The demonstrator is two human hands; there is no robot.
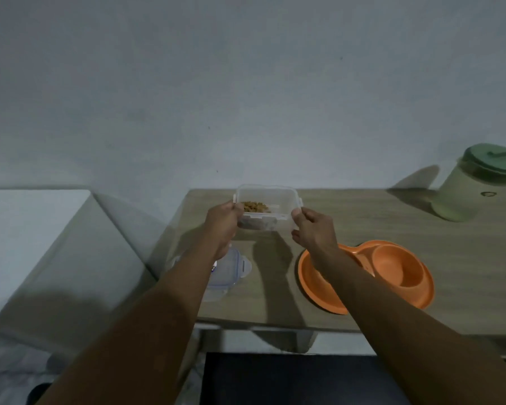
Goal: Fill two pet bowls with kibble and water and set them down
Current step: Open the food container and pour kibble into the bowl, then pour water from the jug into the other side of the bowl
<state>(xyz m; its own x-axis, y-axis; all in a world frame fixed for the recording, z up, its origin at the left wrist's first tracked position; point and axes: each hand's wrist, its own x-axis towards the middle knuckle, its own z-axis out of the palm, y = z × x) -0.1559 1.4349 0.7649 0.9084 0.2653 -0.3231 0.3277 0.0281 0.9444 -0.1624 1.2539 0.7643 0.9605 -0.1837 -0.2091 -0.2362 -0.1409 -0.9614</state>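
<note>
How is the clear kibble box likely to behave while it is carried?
Probably light: the clear box holds only a thin layer of kibble. Its thin-looking walls may flex slightly under the left hand and right hand. With its lid lying off on the table, kibble could spill if tilted.

The container point(284, 200) is transparent and colourless; the kibble point(255, 206) in it is golden brown. The double bowl point(421, 299), near right, is plain orange. The table point(362, 211) shows pale beige wood grain. The jug point(462, 200), far right, is light green with a darker green cap point(492, 162). The loose lid point(231, 270), near left, is clear, slightly bluish.
</note>
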